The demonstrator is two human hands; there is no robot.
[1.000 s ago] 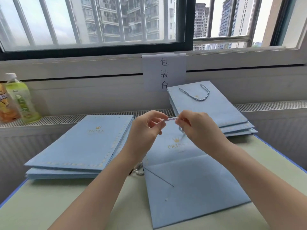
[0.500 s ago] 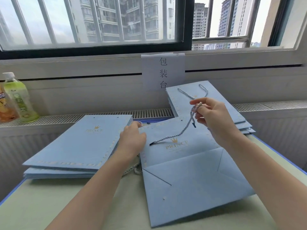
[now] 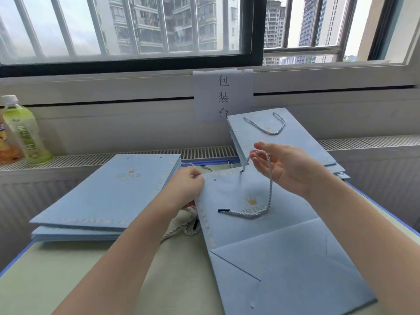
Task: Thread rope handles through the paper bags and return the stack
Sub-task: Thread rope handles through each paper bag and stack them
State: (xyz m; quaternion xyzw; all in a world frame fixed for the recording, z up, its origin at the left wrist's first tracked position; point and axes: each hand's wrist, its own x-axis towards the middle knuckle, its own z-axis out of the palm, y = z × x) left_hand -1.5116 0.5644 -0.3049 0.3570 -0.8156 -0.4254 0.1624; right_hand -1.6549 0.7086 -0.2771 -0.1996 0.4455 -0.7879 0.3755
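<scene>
My left hand [image 3: 187,186] pinches the top corner of the flat blue bag [image 3: 272,246] at centre frame; my right hand [image 3: 287,167], fingers loosely spread, has the rope [image 3: 270,185] draped over a fingertip, its dark end lying on the bag

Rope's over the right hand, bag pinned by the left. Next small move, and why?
Probably feed a tipped rope end into the open hole near the left hand: the dark tip lies loose on the bag, the rope draped over the right hand.
</scene>
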